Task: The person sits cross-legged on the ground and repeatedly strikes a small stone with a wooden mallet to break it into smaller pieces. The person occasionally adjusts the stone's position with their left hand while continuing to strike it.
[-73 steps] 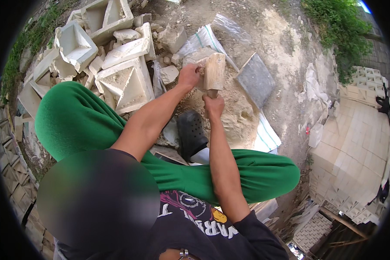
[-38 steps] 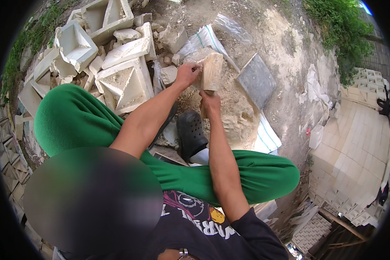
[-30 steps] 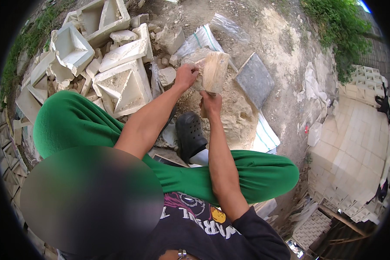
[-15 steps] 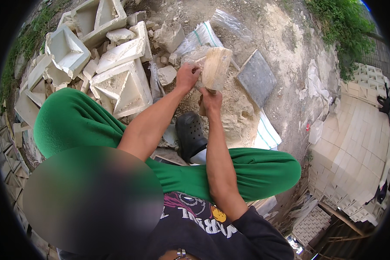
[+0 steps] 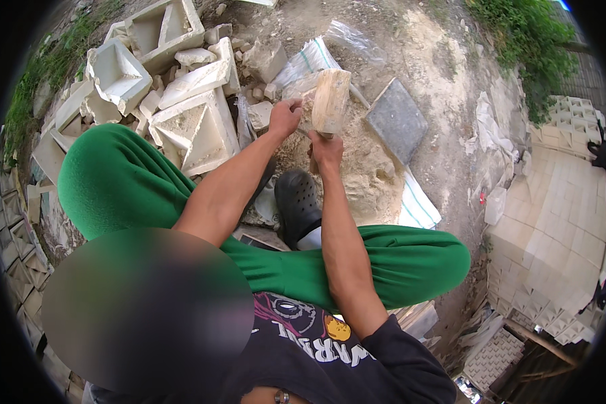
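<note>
My right hand (image 5: 326, 149) is wrapped round the lower end of a wooden mallet (image 5: 331, 101), whose pale, blocky head is upright just beyond my fist. To its left, my left hand (image 5: 286, 116) is closed with fingers curled beside the mallet head. What it grips, if anything, is too small and hidden to name. Behind the mallet, a pale stone piece (image 5: 306, 85) partly shows. Under both hands lies a heap of beige rubble and powder (image 5: 367, 172) on a white woven sack (image 5: 419, 202).
Broken pale moulded blocks (image 5: 192, 128) pile up on the left. A grey square slab (image 5: 397, 121) lies right of the heap. My black clog (image 5: 297, 202) stands close below my hands. Stacked pale blocks (image 5: 552, 229) fill the far right. Clear plastic (image 5: 357, 42) lies beyond.
My left hand has drawn slightly left and away from the mallet head. The mallet and right hand have shifted only a little.
</note>
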